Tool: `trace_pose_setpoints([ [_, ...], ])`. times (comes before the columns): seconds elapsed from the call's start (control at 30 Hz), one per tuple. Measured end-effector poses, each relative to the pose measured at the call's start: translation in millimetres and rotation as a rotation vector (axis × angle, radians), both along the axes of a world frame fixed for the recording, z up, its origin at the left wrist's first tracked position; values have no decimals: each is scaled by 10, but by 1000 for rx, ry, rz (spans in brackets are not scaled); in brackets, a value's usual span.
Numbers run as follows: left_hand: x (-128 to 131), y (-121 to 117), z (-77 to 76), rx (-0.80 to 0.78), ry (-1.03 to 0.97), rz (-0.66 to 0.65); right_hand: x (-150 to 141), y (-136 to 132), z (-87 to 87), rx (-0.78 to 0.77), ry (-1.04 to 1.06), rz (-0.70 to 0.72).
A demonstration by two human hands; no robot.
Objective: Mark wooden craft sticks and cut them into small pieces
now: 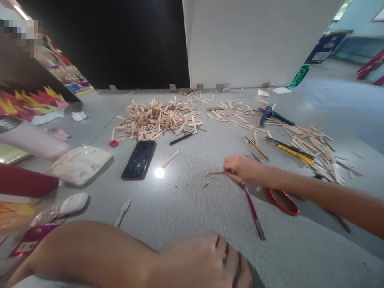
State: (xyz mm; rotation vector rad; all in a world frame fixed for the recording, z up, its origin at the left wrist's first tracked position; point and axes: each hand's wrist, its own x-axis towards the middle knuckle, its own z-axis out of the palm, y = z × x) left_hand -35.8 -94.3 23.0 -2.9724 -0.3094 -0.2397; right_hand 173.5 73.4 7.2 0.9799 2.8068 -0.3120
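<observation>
My right hand pinches a thin wooden stick just above the grey table, the stick pointing left. My left hand rests low in the view with its fingers curled; whatever they may hold is hidden beneath. Just below my right hand lies a purple pen-like tool. A red loop handle, apparently of scissors, shows under my right forearm. A single wooden stick lies on the table to the left, and a big pile of wooden sticks is spread farther back.
A phone and a black pen lie in front of the pile. At right are a pencil, a yellow cutter knife, dark blue pliers and more sticks. Leftward sit a white mouse and a packet.
</observation>
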Motion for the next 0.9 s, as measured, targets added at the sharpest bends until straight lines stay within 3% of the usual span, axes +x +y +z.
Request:
trace_pose_setpoints([
  [0.23,2,32,-101,-13,-16,4,-98,1203,-23,153,19,-174],
  [0.33,-2,60,-93,-5,-17,24,-109,1532,-26,201,31,-247],
  [0.43,-6,84,-70,4,-29,42,-109,1698,-19,235,45,-318],
  [0.63,-10,129,-145,3,-62,48,-129,1546,56,261,101,-410],
  [0.9,-71,202,-114,88,-8,63,-150,507,163,76,180,-280],
])
